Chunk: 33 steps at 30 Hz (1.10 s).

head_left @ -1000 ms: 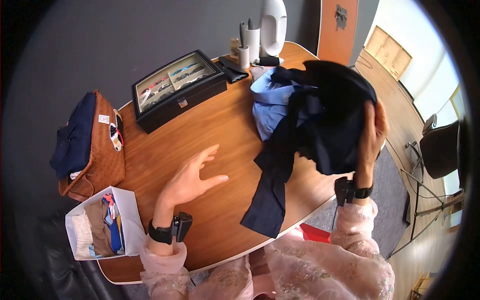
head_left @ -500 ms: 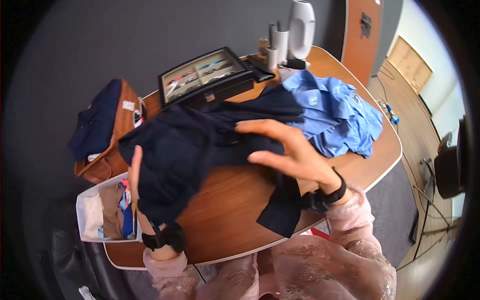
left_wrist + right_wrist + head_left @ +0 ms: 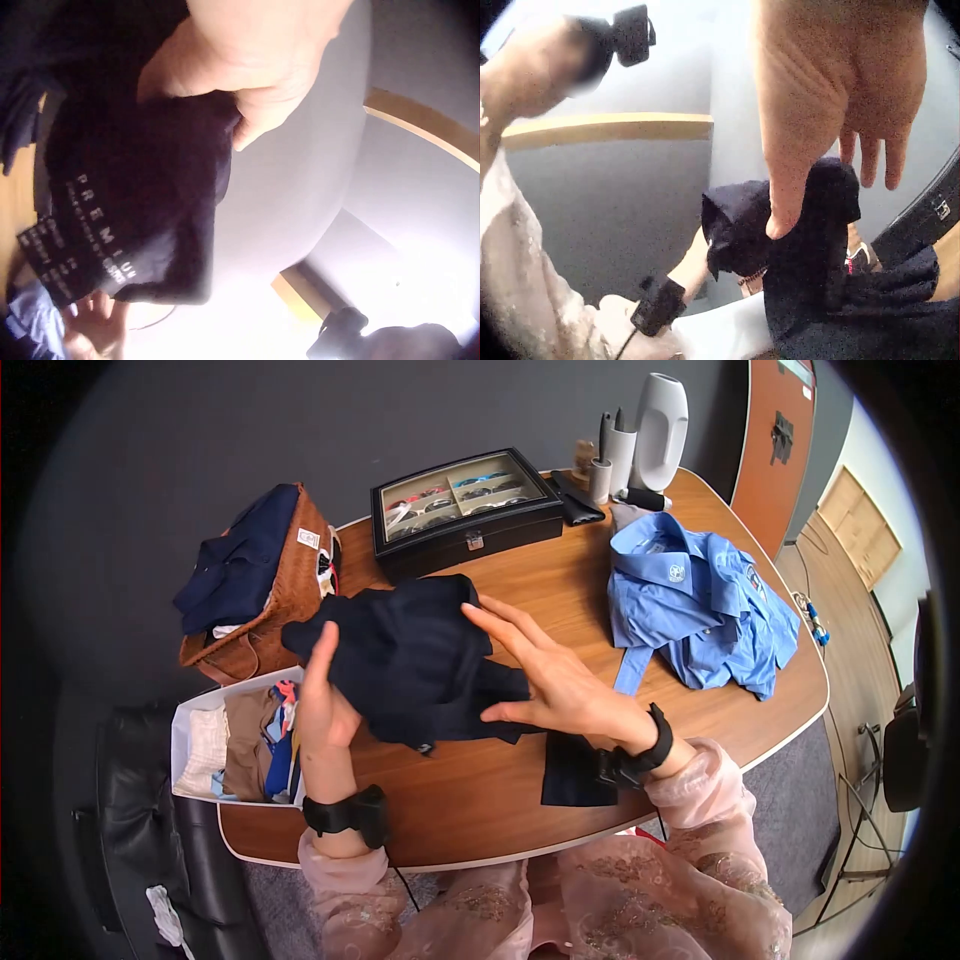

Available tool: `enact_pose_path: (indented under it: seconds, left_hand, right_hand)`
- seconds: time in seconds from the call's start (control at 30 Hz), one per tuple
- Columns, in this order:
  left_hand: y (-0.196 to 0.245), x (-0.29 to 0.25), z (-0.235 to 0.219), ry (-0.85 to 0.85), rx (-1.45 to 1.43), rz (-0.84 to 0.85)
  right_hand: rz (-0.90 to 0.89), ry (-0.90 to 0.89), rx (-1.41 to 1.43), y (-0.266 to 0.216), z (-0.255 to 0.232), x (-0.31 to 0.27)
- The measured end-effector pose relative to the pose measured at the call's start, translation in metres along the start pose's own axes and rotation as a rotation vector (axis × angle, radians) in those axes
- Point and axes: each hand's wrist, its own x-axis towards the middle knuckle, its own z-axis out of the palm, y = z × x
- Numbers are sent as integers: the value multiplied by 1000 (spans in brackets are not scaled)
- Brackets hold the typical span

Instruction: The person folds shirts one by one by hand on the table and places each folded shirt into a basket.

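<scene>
A dark navy shirt [image 3: 405, 660] is bunched over the table, in front of me. My left hand [image 3: 327, 705] grips its left side, thumb up along the near edge. White printed lettering, partly readable as "PREMIU", shows on the shirt's inside [image 3: 112, 217] in the left wrist view. My right hand [image 3: 570, 685] reaches to the shirt's right side with straight, spread fingers, its thumb and forefinger tips right at the cloth. In the right wrist view the shirt hangs between the right thumb [image 3: 784, 202] and the other fingers. Dark cloth [image 3: 578, 772] lies below the right wrist.
A blue shirt [image 3: 690, 600] lies crumpled at the right. Behind stand a black glasses case [image 3: 470, 510], lint rollers [image 3: 600, 480] and a white vase-like object [image 3: 661, 430]. At left are a brown basket [image 3: 290, 575] of clothes and a white box [image 3: 185, 755] with folded clothes.
The navy shirt has moved left from over the blue shirt, which now lies uncovered. My left hand has taken hold of it; the right hand has loosened its grip and moved left.
</scene>
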Motion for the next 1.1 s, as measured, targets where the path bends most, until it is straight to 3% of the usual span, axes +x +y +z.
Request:
enact_pose_path:
  seconds: [0.07, 0.17, 0.2, 0.23, 0.3, 0.33, 0.4, 0.43, 0.57, 0.63, 0.73, 0.77, 0.83, 0.9, 1.1]
  left_hand:
    - [-5, -1, 5, -66, 46, -28]
    - [-12, 1, -3, -23, 164, 39]
    - [-13, 1, -5, -31, 124, 47]
    - [-12, -1, -6, -29, 124, 47]
    - [-5, -3, -6, -80, 100, 11]
    - [-3, -2, -11, -80, 100, 7]
    - [2, 2, -15, -304, 121, 62]
    - [2, 2, -14, -304, 119, 66]
    - [-20, -8, 34, -113, 869, 489]
    - [-25, -4, 54, -193, 1353, 717]
    - [-31, 3, 71, -187, 1504, 788]
    - [-30, 9, 72, -115, 1484, 916]
    - [-9, 21, 60, -82, 1466, 989]
    - [23, 14, 68, -86, 1243, 899]
    - [86, -12, 89, -42, 1233, 707]
  right_hand:
    - [-79, 123, -22, 3, 9, 8]
    - [-157, 163, -131, 24, 10, 17]
    - [-194, 282, -52, 20, 5, 21]
    - [-53, 290, 127, 25, 2, 24]
    - [65, 322, 105, 23, -21, 29]
    - [59, 351, 203, 22, -31, 32]
    - [64, 387, 410, 22, -46, 39]
    - [101, 383, 462, 25, -50, 41]
    - [165, 368, 375, 24, -56, 49]
    - [120, 373, 393, 20, -49, 55]
    - [49, 322, 206, 4, -42, 65]
    - [18, 330, 113, -5, -41, 67]
    - [-37, 373, -139, -19, -46, 66]
    - [-101, 421, -202, -11, -46, 67]
    - [-285, 496, -409, 8, -25, 79]
